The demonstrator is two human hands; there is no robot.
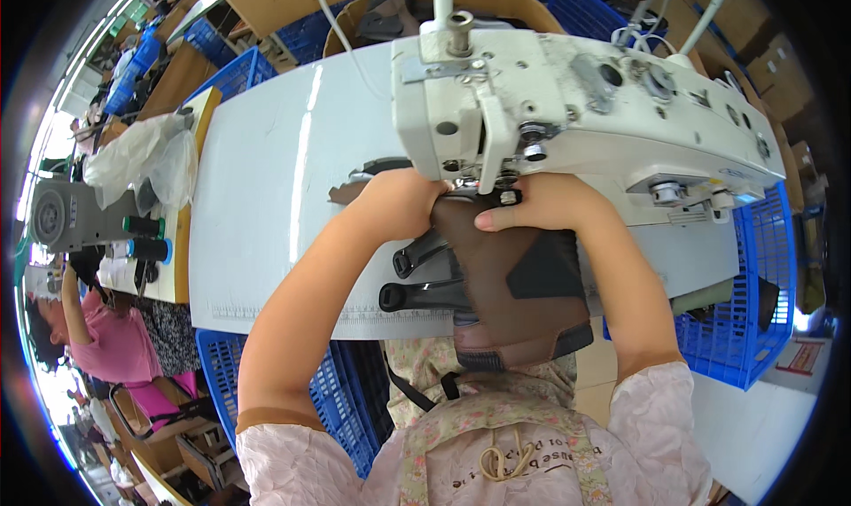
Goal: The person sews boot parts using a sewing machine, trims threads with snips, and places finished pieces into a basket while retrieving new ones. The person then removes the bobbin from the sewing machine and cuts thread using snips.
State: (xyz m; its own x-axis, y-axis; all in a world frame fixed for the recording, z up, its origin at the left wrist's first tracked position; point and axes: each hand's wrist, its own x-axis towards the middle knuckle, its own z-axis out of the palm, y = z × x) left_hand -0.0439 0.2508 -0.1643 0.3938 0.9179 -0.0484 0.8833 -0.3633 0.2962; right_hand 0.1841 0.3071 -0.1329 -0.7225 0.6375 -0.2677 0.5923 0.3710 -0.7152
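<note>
Brown shoe upper [505,284] under both hands [470,206]

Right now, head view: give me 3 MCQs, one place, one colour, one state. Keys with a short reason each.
1. Where is the brown workpiece?
A. under the sewing machine head
B. in a crate
C. on the floor

2. What colour is the crate at the right?
A. red
B. blue
C. green

3. How are the left hand and right hand placed?
A. both raised clear
B. one only
C. both pressing the piece

Key: 1 A, it lies beneath the head; 2 B, blue mesh walls; 3 C, both hands rest on it.
</note>
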